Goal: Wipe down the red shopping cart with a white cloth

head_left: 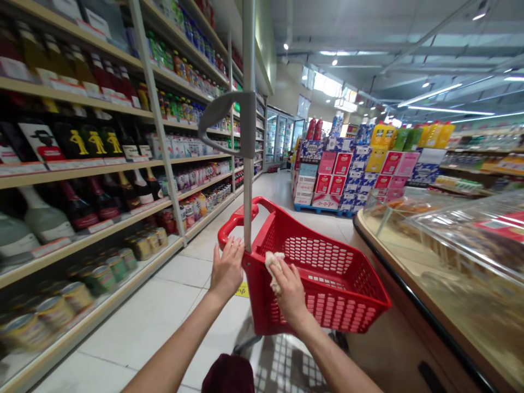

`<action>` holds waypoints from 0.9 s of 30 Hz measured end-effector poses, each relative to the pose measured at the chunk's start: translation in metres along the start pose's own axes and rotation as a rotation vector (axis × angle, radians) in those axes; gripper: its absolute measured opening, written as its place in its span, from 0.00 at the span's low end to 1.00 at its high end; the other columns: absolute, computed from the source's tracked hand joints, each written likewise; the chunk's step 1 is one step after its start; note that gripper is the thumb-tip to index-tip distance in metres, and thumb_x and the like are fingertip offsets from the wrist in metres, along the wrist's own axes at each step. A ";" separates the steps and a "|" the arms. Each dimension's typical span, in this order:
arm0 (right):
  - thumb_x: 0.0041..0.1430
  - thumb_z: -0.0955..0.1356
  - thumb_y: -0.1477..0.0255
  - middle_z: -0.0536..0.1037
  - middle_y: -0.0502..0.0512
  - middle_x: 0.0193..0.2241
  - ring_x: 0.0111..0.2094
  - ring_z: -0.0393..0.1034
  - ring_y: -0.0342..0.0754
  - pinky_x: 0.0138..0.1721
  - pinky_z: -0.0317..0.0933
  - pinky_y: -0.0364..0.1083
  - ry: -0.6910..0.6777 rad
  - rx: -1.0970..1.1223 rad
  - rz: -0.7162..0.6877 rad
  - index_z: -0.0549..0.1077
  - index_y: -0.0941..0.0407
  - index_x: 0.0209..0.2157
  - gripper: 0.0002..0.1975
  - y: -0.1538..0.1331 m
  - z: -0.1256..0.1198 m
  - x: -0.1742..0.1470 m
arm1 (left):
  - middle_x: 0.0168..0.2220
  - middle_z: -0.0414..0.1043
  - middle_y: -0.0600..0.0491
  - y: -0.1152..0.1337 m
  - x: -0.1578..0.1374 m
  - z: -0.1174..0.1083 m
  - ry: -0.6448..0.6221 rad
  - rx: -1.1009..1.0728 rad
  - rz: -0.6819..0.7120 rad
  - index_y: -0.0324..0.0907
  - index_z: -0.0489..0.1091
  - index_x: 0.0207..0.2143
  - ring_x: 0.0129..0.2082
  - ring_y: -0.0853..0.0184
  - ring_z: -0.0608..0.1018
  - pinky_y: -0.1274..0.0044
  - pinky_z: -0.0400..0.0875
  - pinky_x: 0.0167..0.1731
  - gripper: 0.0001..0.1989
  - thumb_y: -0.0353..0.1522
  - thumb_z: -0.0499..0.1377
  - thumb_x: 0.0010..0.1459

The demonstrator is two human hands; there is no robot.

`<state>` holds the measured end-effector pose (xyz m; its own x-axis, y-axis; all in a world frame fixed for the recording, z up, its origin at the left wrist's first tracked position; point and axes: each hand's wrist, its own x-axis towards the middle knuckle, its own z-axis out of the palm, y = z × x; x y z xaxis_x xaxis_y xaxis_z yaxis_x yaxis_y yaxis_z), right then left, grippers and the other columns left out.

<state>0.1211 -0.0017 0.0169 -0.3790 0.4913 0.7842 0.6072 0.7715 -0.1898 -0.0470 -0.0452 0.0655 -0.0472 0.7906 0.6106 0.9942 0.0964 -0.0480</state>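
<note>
Apparently wiping, my right hand [290, 292] grips cloth [273, 270] against the red trolley basket [303, 268]; left hand [226, 271], fingers extended, touches its handle [230, 222]; next stroke likely needs firm pressure.

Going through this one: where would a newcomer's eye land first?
First, the bright red perforated plastic basket at centre, with the right hand holding a crumpled whitish cloth against its near edge. Then the tall grey metal pole rising beside the left hand, and the beige shelves of bottles along the left.
</note>
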 end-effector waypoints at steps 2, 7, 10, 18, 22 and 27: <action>0.55 0.57 0.79 0.66 0.59 0.50 0.54 0.55 0.45 0.54 0.47 0.50 0.044 0.021 -0.005 0.63 0.58 0.50 0.20 -0.002 -0.020 0.033 | 0.55 0.59 0.49 0.000 0.002 0.000 -0.002 -0.008 -0.010 0.38 0.60 0.50 0.58 0.62 0.54 0.60 0.44 0.56 0.26 0.23 0.45 0.46; 0.59 0.56 0.76 0.57 0.54 0.56 0.59 0.44 0.47 0.57 0.36 0.54 0.209 -0.042 -0.280 0.60 0.56 0.52 0.19 -0.043 -0.063 0.166 | 0.55 0.60 0.50 -0.001 0.004 0.001 -0.006 -0.028 0.007 0.38 0.61 0.50 0.58 0.62 0.55 0.63 0.48 0.56 0.27 0.22 0.46 0.46; 0.60 0.56 0.75 0.58 0.52 0.56 0.59 0.43 0.49 0.57 0.35 0.56 0.164 -0.139 -0.469 0.61 0.56 0.52 0.18 -0.044 -0.057 0.180 | 0.54 0.61 0.49 -0.003 0.003 0.001 0.006 -0.039 0.008 0.38 0.62 0.50 0.57 0.62 0.56 0.63 0.50 0.55 0.27 0.22 0.46 0.45; 0.59 0.58 0.74 0.66 0.54 0.51 0.52 0.57 0.49 0.54 0.47 0.52 0.010 -0.211 -0.647 0.66 0.56 0.48 0.15 0.003 -0.018 0.085 | 0.53 0.61 0.50 -0.002 0.000 0.000 0.025 -0.099 0.009 0.38 0.62 0.49 0.57 0.62 0.57 0.64 0.50 0.56 0.26 0.22 0.47 0.45; 0.59 0.59 0.73 0.62 0.58 0.53 0.53 0.56 0.50 0.51 0.51 0.51 0.212 -0.123 -0.411 0.63 0.56 0.51 0.17 -0.018 -0.049 0.148 | 0.54 0.61 0.49 0.000 -0.001 0.000 0.043 -0.101 -0.005 0.37 0.62 0.49 0.57 0.61 0.56 0.63 0.49 0.56 0.26 0.21 0.47 0.44; 0.59 0.58 0.75 0.63 0.61 0.52 0.54 0.54 0.49 0.51 0.53 0.50 0.206 0.033 -0.386 0.64 0.58 0.50 0.17 -0.031 -0.033 0.131 | 0.54 0.60 0.50 -0.001 -0.004 0.002 0.055 -0.097 0.011 0.38 0.61 0.50 0.57 0.62 0.56 0.64 0.49 0.56 0.28 0.21 0.46 0.43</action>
<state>0.0756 0.0251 0.1451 -0.4247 0.0756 0.9022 0.4242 0.8970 0.1245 -0.0483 -0.0475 0.0612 -0.0339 0.7563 0.6534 0.9994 0.0270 0.0206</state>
